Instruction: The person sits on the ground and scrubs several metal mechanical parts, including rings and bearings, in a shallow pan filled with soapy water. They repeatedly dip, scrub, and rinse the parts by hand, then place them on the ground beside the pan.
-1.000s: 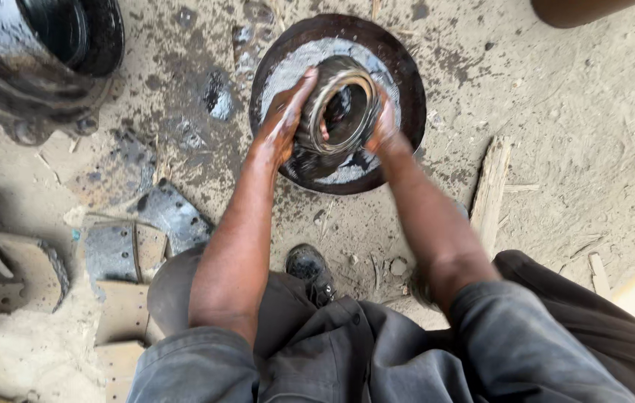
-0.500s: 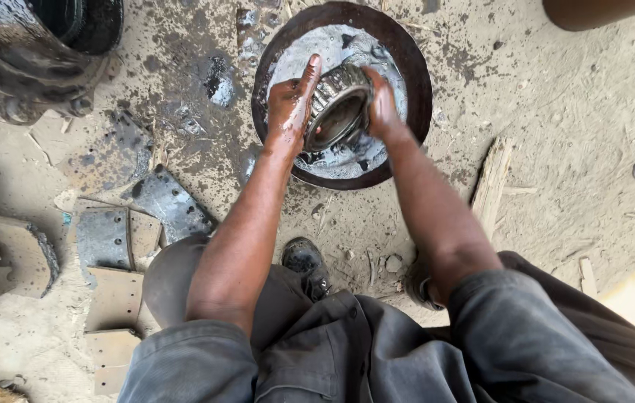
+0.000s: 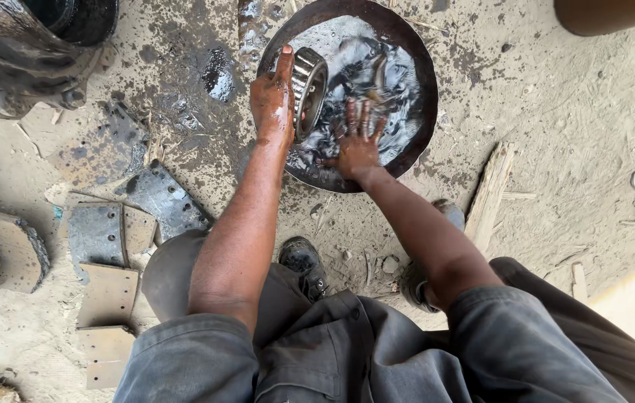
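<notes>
Knees low, my arms reach into the pan (image 3: 425,97). Right hand (image 3: 358,145) lies flat, fingers spread in the dark liquid, holding nothing. Left hand (image 3: 276,101) grips the bearing (image 3: 308,88), upright on edge beside my palm.

Bright, even daylight, soft shadows, wet glare on the dark liquid (image 3: 377,67), slight edge distortion, sharp focus.

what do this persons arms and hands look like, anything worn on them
Both forearms are bare from the elbows down, with dark grey sleeves pushed up to about the elbow. There are no gloves, watch or rings that I can see. The left hand and right hand are smeared with wet, dark grime, and the left wrist glistens with it.
</notes>
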